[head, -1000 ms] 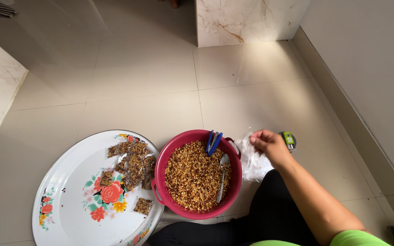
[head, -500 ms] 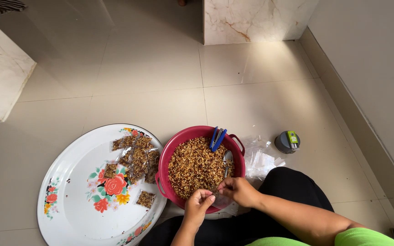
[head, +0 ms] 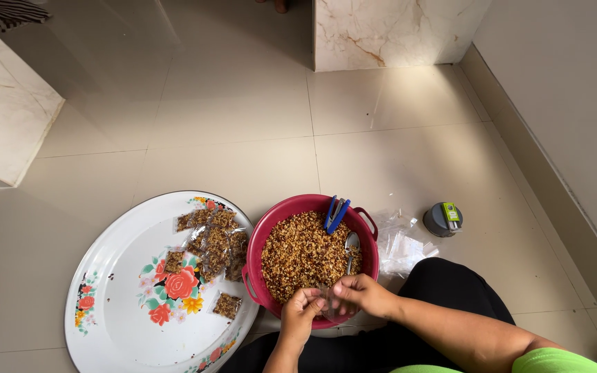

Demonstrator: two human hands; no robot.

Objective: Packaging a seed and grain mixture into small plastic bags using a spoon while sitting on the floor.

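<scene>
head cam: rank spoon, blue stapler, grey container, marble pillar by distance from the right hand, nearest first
1. Spoon, in the red bowl, just above the right hand.
2. Blue stapler, on the bowl's far rim.
3. Grey container, on the floor to the right.
4. Marble pillar, top of view.

Soft, even daylight fills the scene, brightest on the pale floor tiles (head: 243, 103), which carry a broad, hazy sheen. Shadows are faint, pooling gently under the red basin (head: 264, 290) and round tray (head: 105, 276). Focus is sharp throughout; straight lines bow slightly toward the wide-angle edges.
</scene>
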